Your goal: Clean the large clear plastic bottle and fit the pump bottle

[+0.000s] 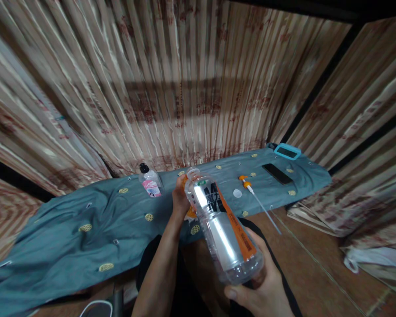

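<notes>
A: What does the right hand (262,281) have?
B: It cups the base of a clear plastic bottle (222,224) with an orange label, fingers closed round it. The bottle tilts away, its open mouth toward the blue cloth (69,229).
A: And the left hand (181,198)?
B: It sits at the bottle's neck, closed on something orange; what exactly is hidden behind the bottle.
A: What lies around them?
B: A white cap (237,193) rests on the cloth just beyond, beside a pump tube (255,198) with an orange head. A small pink-labelled bottle (150,181) stands to the left; a phone (277,173) lies well to the right.
A: How should the person hold it well?
B: Probably keep the base steady and the mouth raised, so nothing spills onto the cloth.
</notes>
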A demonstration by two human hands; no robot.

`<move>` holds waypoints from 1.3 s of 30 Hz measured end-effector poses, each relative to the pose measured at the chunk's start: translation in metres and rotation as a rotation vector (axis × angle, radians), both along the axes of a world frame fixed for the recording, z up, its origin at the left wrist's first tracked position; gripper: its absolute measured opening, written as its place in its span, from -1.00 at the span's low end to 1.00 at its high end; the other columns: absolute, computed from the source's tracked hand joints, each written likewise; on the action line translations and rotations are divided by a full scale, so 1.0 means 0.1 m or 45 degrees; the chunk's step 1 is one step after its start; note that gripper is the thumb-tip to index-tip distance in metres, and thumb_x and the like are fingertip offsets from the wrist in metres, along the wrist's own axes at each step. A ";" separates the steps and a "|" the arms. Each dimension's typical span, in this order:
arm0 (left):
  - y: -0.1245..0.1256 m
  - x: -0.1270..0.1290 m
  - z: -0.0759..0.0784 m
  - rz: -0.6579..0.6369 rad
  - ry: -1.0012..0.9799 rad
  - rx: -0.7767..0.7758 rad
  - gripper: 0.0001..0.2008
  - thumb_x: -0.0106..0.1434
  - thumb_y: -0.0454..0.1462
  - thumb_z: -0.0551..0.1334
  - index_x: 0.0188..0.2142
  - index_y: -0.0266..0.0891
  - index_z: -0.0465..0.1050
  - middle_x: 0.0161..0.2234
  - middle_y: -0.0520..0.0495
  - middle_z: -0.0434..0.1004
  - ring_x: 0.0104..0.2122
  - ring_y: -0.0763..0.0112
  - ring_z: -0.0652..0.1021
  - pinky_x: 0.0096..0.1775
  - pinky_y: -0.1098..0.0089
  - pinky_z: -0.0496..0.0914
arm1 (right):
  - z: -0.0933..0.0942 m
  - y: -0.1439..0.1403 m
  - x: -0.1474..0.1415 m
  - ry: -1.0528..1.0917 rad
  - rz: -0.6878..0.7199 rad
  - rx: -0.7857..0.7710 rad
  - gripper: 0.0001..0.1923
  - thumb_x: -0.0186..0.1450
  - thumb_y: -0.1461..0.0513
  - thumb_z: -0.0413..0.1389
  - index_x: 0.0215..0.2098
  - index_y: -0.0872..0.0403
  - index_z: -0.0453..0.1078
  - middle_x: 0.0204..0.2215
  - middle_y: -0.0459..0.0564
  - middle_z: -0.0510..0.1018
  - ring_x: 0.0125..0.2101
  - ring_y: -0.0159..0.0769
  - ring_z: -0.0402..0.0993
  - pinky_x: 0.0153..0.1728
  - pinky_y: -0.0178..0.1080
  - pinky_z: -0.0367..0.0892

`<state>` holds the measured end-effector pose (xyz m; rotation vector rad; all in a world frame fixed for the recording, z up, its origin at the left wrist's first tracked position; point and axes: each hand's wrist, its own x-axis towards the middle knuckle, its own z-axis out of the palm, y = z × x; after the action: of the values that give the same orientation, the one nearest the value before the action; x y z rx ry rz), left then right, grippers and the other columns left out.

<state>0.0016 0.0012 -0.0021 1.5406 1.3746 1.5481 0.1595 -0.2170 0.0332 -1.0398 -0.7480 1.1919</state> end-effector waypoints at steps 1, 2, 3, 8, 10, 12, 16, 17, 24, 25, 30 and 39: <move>0.00 0.00 0.00 -0.002 -0.004 0.002 -0.68 0.16 -0.19 0.26 -0.09 -0.19 0.43 -0.15 -0.13 0.63 -0.14 0.14 0.63 -0.03 0.15 0.50 | 0.00 0.00 0.00 0.011 0.002 -0.003 0.03 -0.25 0.14 0.61 0.16 -0.16 0.35 0.01 -0.06 0.67 -0.03 -0.11 0.66 -0.10 -0.33 0.54; 0.00 0.00 -0.01 0.000 -0.004 0.001 -0.68 0.16 -0.19 0.27 -0.09 -0.20 0.43 -0.15 -0.14 0.63 -0.14 0.14 0.63 -0.03 0.15 0.50 | -0.01 0.00 0.00 0.018 0.004 -0.009 0.03 -0.25 0.14 0.61 0.17 -0.16 0.35 0.01 -0.06 0.68 -0.04 -0.11 0.67 -0.10 -0.33 0.54; 0.00 0.00 -0.01 0.006 -0.001 -0.006 -0.68 0.16 -0.18 0.27 -0.08 -0.20 0.43 -0.15 -0.14 0.63 -0.14 0.13 0.63 -0.03 0.15 0.50 | -0.01 0.00 0.00 0.020 0.005 -0.016 0.04 -0.26 0.14 0.61 0.17 -0.15 0.35 0.01 -0.05 0.68 -0.05 -0.11 0.67 -0.11 -0.33 0.54; 0.00 0.01 -0.01 0.024 0.019 -0.039 -0.70 0.18 -0.17 0.26 -0.09 -0.18 0.44 -0.14 -0.13 0.62 -0.13 0.12 0.63 -0.05 0.15 0.50 | -0.02 0.00 0.01 -0.007 -0.001 -0.013 0.07 -0.26 0.13 0.61 0.18 -0.10 0.32 0.03 0.01 0.66 -0.01 -0.07 0.65 -0.08 -0.31 0.53; 0.00 0.01 -0.01 0.012 -0.002 -0.025 -0.70 0.18 -0.16 0.25 -0.09 -0.16 0.43 -0.14 -0.12 0.63 -0.13 0.13 0.63 -0.04 0.16 0.50 | -0.02 0.00 0.01 -0.021 -0.004 -0.011 0.08 -0.26 0.12 0.61 0.19 -0.09 0.30 0.04 0.02 0.66 0.00 -0.06 0.64 -0.07 -0.30 0.53; 0.00 0.01 -0.01 0.003 -0.007 -0.016 -0.69 0.17 -0.15 0.26 -0.09 -0.16 0.43 -0.13 -0.12 0.63 -0.13 0.13 0.63 -0.04 0.17 0.50 | -0.02 0.00 0.01 -0.033 0.001 -0.008 0.09 -0.25 0.10 0.60 0.20 -0.08 0.29 0.05 0.04 0.65 0.01 -0.04 0.63 -0.05 -0.29 0.53; -0.02 0.01 0.02 0.017 0.013 -0.041 -0.68 0.17 -0.14 0.27 -0.09 -0.16 0.44 -0.15 -0.12 0.64 -0.14 0.12 0.63 -0.05 0.16 0.50 | 0.00 0.00 0.01 -0.083 0.017 -0.012 0.08 -0.22 0.05 0.59 0.20 -0.06 0.27 0.05 0.07 0.63 0.01 0.00 0.62 -0.06 -0.23 0.55; -0.02 0.01 0.02 0.019 0.013 -0.042 -0.68 0.17 -0.14 0.28 -0.09 -0.16 0.45 -0.15 -0.13 0.64 -0.15 0.12 0.63 -0.06 0.16 0.50 | 0.00 0.00 0.01 -0.086 0.023 -0.017 0.07 -0.22 0.05 0.59 0.20 -0.07 0.27 0.05 0.06 0.64 0.01 0.00 0.63 -0.07 -0.23 0.55; -0.02 0.01 0.02 0.031 -0.005 -0.045 -0.70 0.16 -0.18 0.29 -0.10 -0.16 0.46 -0.15 -0.12 0.64 -0.13 0.12 0.63 -0.03 0.14 0.50 | 0.02 0.01 0.01 -0.095 -0.011 -0.006 0.04 -0.23 0.07 0.59 0.18 -0.05 0.32 0.05 0.07 0.63 -0.01 0.02 0.63 -0.11 -0.24 0.56; -0.01 0.01 0.02 0.034 -0.008 -0.050 -0.69 0.16 -0.19 0.28 -0.09 -0.16 0.45 -0.14 -0.13 0.64 -0.12 0.12 0.63 -0.02 0.13 0.50 | 0.03 0.01 0.01 -0.095 -0.023 -0.006 0.04 -0.24 0.08 0.60 0.17 -0.06 0.34 0.05 0.06 0.63 -0.02 0.00 0.64 -0.11 -0.25 0.56; -0.01 0.01 0.01 0.004 -0.026 -0.028 -0.69 0.17 -0.20 0.26 -0.08 -0.17 0.44 -0.13 -0.12 0.63 -0.12 0.15 0.62 0.00 0.16 0.49 | 0.01 0.02 0.02 -0.095 -0.008 -0.001 0.04 -0.24 0.09 0.60 0.18 -0.10 0.35 0.06 0.01 0.63 0.00 -0.02 0.63 -0.09 -0.27 0.55; -0.02 0.00 -0.01 0.020 0.012 -0.007 -0.70 0.17 -0.19 0.26 -0.09 -0.16 0.43 -0.15 -0.11 0.64 -0.15 0.16 0.63 -0.06 0.19 0.51 | -0.09 0.01 0.06 -0.087 0.013 -0.025 0.09 -0.25 0.08 0.59 0.21 -0.09 0.31 0.04 0.05 0.65 0.01 0.05 0.62 -0.06 -0.19 0.55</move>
<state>0.0020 -0.0009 -0.0028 1.5393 1.3986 1.5468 0.1653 -0.2163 0.0241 -1.0987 -0.7969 1.1794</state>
